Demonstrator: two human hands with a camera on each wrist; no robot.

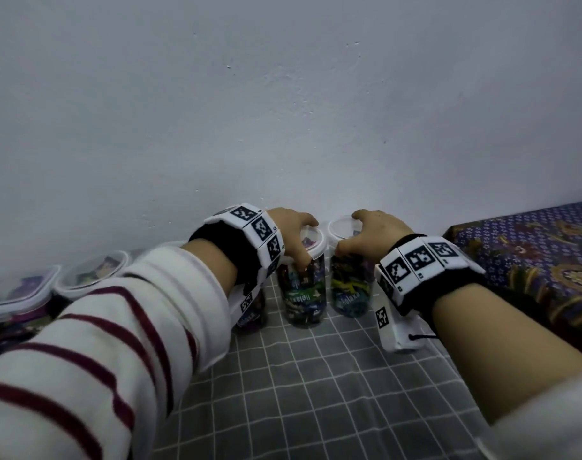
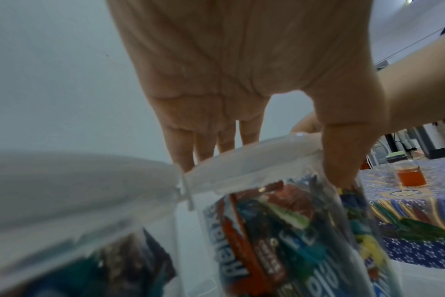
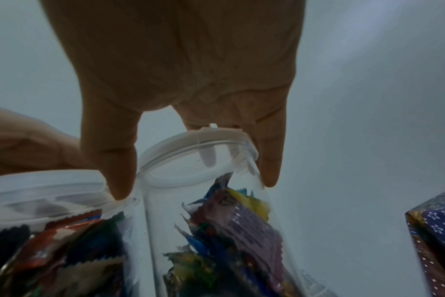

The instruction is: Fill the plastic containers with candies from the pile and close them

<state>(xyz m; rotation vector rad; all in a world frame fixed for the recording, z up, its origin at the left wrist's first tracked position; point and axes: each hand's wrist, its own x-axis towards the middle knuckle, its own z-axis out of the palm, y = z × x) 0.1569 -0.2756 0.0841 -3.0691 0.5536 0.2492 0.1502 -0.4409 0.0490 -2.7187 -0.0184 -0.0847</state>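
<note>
Left-hand container [image 1: 304,290]: a candy wrapper behind the clear wall at about 6 o'clock under the left hand [image 1: 291,234] reads "Relaxa", seen upside down.
Same container, left wrist view [image 2: 280,231]: big white letters on a wrapper at 7 o'clock, probably the same "Relaxa", too blurred to be sure.
Right-hand container [image 1: 351,293]: blue lettering, again "Relaxa" inverted.
Wrist bands [image 1: 259,232]: black-and-white square code markers, no words legible.

A: What lies underneath?
B: A grey checked cloth [image 1: 316,393] at six o'clock, a pale plain wall [image 1: 283,94] at twelve.
A: And at three o'clock?
B: A purple floral patterned fabric [image 1: 531,260].
</note>
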